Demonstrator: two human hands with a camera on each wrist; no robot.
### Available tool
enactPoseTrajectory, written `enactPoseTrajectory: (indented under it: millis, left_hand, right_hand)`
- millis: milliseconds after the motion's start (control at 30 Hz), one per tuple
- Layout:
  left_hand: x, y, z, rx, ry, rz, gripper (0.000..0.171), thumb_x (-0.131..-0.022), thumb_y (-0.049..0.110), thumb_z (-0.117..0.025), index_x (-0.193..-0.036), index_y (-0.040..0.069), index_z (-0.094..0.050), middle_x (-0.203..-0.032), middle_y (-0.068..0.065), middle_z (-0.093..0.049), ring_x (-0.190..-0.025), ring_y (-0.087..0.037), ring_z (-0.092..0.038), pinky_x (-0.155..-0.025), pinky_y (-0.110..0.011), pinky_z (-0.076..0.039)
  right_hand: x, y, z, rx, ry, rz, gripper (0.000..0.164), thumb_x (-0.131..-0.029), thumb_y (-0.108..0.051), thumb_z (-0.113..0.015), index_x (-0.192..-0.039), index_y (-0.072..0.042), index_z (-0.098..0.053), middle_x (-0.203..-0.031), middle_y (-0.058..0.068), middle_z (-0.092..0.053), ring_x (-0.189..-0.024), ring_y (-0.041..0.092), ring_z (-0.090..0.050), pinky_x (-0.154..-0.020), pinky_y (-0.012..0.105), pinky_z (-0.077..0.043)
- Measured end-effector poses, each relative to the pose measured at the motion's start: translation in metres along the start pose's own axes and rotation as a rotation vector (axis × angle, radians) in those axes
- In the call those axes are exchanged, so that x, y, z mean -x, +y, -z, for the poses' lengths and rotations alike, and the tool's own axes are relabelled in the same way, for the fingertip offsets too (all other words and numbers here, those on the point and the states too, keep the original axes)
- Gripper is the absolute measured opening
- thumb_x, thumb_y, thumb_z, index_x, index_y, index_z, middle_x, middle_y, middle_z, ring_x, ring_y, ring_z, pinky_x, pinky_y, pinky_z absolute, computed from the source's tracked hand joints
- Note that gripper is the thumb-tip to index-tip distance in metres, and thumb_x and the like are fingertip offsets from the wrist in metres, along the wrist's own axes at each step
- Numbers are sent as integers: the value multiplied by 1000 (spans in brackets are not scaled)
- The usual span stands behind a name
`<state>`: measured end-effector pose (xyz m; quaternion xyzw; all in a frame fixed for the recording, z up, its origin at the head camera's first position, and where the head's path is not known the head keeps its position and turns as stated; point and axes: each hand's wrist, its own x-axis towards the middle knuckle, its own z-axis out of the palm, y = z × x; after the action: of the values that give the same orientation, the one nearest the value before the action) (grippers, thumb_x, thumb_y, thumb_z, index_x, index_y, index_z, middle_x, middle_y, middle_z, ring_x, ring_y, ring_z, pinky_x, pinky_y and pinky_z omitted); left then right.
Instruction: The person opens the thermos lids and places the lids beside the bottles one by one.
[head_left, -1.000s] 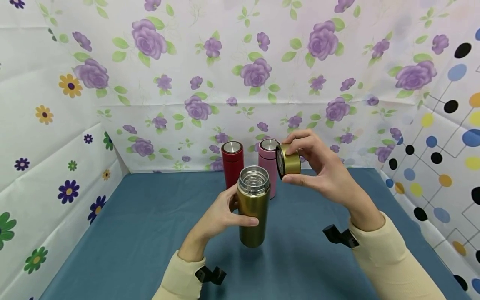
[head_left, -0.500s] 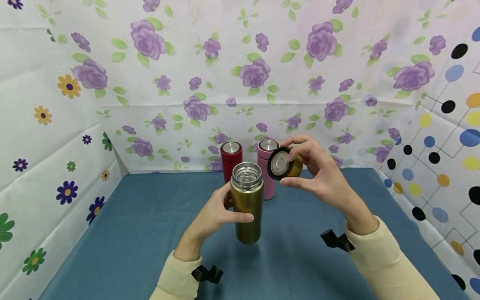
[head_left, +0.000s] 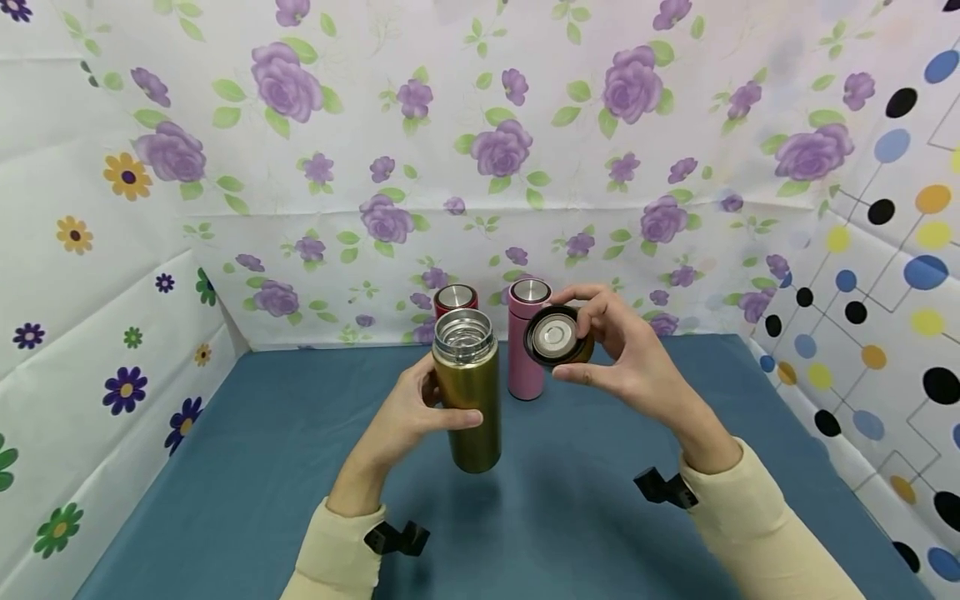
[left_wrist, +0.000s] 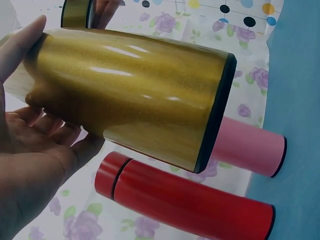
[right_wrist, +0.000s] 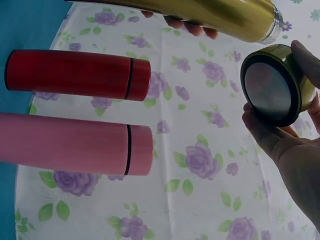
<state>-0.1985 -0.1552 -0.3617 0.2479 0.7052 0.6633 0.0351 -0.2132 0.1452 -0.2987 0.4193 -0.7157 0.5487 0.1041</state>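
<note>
My left hand (head_left: 408, 406) grips a gold thermos flask (head_left: 472, 400) around its upper body, thumb across the front. The flask is uncapped, with its bare steel mouth facing up, and it leans slightly. In the left wrist view the flask's (left_wrist: 135, 85) black base shows. To its right, my right hand (head_left: 626, 350) pinches the gold flask lid (head_left: 557, 335) between thumb and fingers, its pale inner side turned toward the head camera. In the right wrist view the lid's (right_wrist: 270, 90) shiny top disc shows. Lid and flask mouth are apart.
A pink thermos (head_left: 527, 367) stands capped behind the lid. The red thermos (head_left: 455, 297) stands behind the gold flask, mostly hidden in the head view. Both are on a blue tablecloth (head_left: 300, 467), with a floral cloth wall (head_left: 315, 217) at the back.
The right hand has turned the lid so its inner side faces the head camera. Gold flask and left hand have shifted left and slightly up, now covering most of the red thermos.
</note>
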Motion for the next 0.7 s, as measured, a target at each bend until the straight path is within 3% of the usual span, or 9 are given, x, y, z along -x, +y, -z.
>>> enactPoseTrajectory:
  millis: [133,267,367,700]
  left_hand:
    - [-1,4,6,-20,14,14,72,-84,16,-87,-147,15,-53,-137,-11,-60,-117,-35,-62,-99,-50,-53]
    - [0,9,12,-40,37,24,73,-83,16,-87,-148,14,-52,-137,-12,-60,-117,-35,-62,-98,-51,-53]
    - [1,12,18,-62,62,34,75,-83,15,-88,-149,15,-51,-138,-11,-59,-119,-34,-61,-99,-50,-53]
    - [6,19,45,-136,146,53,76,-88,11,-83,-154,17,-46,-144,-9,-55,-126,-32,-57,-102,-47,-51]
  right_hand:
    - [1,5,-3,-15,26,-7,43,-84,11,-81,-105,-4,-47,-144,12,-50,-117,27,-62,-91,28,-52]
    - [1,12,-7,12,82,4,43,-82,10,-83,-105,-6,-50,-142,10,-55,-129,26,-55,-108,32,-43]
    - [2,19,-11,26,111,1,41,-83,8,-84,-106,-7,-53,-141,8,-58,-135,25,-51,-115,34,-37]
    - [3,36,-30,-73,93,-58,35,-88,1,-81,-109,-7,-54,-148,10,-57,-135,24,-56,-111,35,-46]
